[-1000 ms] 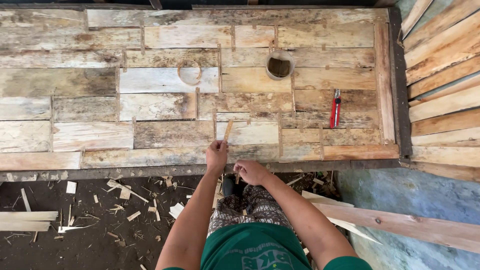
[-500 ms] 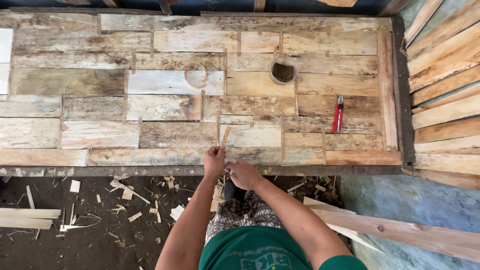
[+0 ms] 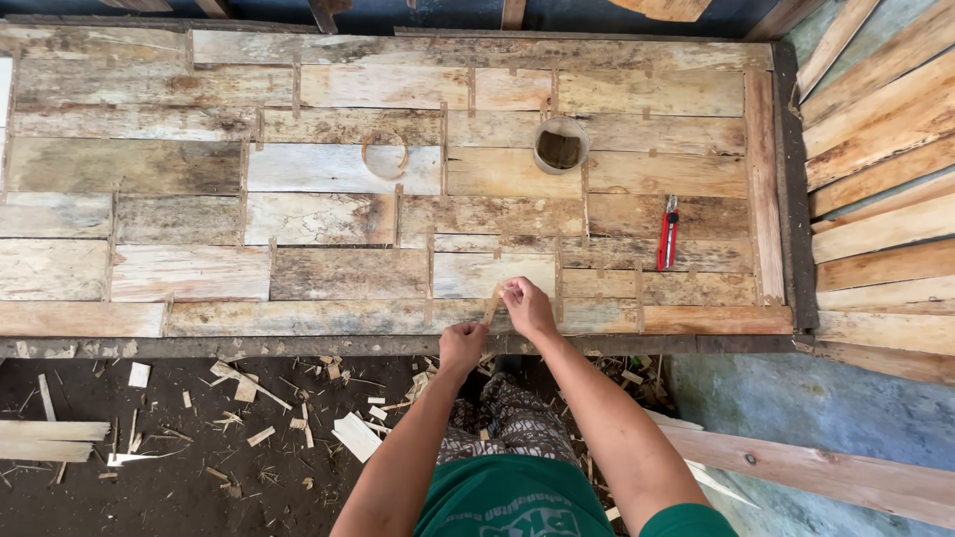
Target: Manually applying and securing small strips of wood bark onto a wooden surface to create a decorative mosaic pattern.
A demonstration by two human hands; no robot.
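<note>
A panel of patchwork wooden planks [image 3: 338, 219] fills the upper part of the head view. My right hand [image 3: 527, 306] rests on its near edge and pinches the top of a small thin wooden sliver [image 3: 491, 304] that stands tilted on the planks. My left hand [image 3: 463, 348] is closed at the panel's front edge, just below the sliver's lower end; whether it touches the sliver I cannot tell. Red-handled pliers [image 3: 668, 232] lie on the planks to the right of my hands.
A round tin [image 3: 560, 146] and a ring-shaped mark [image 3: 385, 154] sit farther back on the panel. Wood chips and offcuts [image 3: 249, 398] litter the dark ground below. Long planks [image 3: 885, 179] lean at the right; another plank [image 3: 826, 472] lies near my right arm.
My right hand has moved up from below the panel edge onto the planks and taken the top of the sliver. My left hand has dropped down to the front edge.
</note>
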